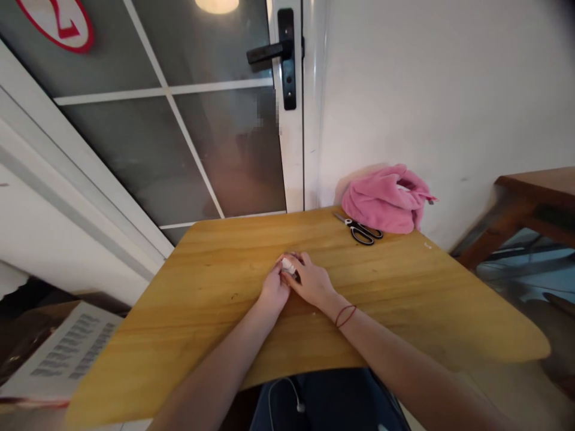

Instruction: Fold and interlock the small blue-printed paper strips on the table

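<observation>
Over yellow-brown wooden tabletop [188,311] | left hand [274,287], right hand [314,282]: we're curling fingers round small white half-hidden object [288,266] | handling underway, completion unclear

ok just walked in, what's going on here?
Someone's left hand and right hand are cupped together around a small white object above the wooden table. The fingers hide much of it, so I can't tell exactly what it is. Black-handled scissors lie toward the far edge, by a bunched pink plush cloth.

Thin red bracelet [345,309], dark trousers [336,395]
</observation>
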### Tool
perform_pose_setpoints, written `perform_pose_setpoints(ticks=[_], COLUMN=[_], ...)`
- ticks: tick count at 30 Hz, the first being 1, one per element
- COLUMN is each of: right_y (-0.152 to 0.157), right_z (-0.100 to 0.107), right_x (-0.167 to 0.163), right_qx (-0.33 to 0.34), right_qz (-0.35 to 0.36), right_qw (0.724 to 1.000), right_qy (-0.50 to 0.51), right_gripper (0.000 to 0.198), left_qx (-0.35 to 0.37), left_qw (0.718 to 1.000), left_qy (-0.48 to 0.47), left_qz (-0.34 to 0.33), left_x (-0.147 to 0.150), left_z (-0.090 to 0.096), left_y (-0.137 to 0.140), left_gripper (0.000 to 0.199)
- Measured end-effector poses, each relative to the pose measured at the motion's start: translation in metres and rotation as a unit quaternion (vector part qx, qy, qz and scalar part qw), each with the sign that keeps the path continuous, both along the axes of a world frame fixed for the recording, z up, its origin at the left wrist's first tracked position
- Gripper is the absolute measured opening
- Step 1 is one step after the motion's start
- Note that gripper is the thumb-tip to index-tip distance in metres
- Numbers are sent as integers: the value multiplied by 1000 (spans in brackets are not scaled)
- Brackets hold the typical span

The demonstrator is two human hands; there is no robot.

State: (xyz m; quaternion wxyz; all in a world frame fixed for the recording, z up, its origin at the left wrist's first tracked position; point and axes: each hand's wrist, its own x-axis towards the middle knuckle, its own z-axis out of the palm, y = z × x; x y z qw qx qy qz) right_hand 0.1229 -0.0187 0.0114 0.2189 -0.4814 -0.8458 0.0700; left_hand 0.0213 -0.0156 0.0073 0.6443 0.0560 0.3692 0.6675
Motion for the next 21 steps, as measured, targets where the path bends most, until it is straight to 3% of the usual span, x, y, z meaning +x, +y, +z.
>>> perform_pose_setpoints(ticks=[3, 8, 11, 18, 21], right_y=[0, 2, 4, 1, 0], right_z=[-1, -5, -7, -4, -1], right_x=[0, 0, 0, 0, 1], right_qx=[1, -15, -25, -36, -32], right_qz=[31, 62, 75, 71, 50], right_qw=[999, 998, 997, 997, 998], right_qy=[10, 4, -14, -3, 7], right_gripper=[53, 47, 46, 49, 49], left_qx=[-8, 22, 32, 8, 7], left_qw=[1000, 998, 998, 1000, 999], left_qy=[0, -19, -11, -10, -13], left_qz=[-12, -57, -46, 7, -41], left_x=[-2, -1, -1, -18, -19], left_z=[1, -2, -2, 5, 7], left_y=[0, -3, -3, 5, 0], left_gripper=[24, 23, 24, 30, 28])
